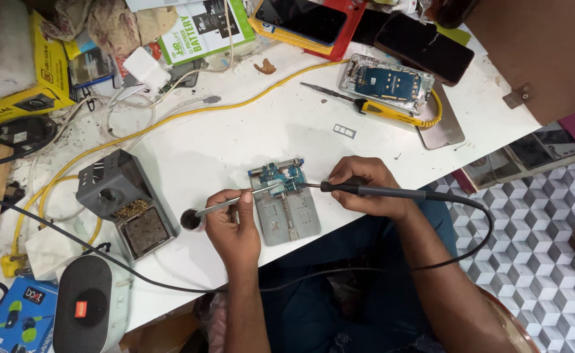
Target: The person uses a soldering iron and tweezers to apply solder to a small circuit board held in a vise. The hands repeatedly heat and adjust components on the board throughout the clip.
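- White worktop: bears all items below.
- Grey metal board-holding jig: the landmark, lying at the worktop's near edge between both hands, long axis running away from the person.
- Left hand: just left of the jig, closed around slim silver tweezers whose tips reach right onto the jig's far end.
- Right hand: just right of the jig, closed around a black corded soldering iron (tip pointing left).
- Small blue circuit board: clamped at the jig's far end; both tool tips converge here from opposite sides.
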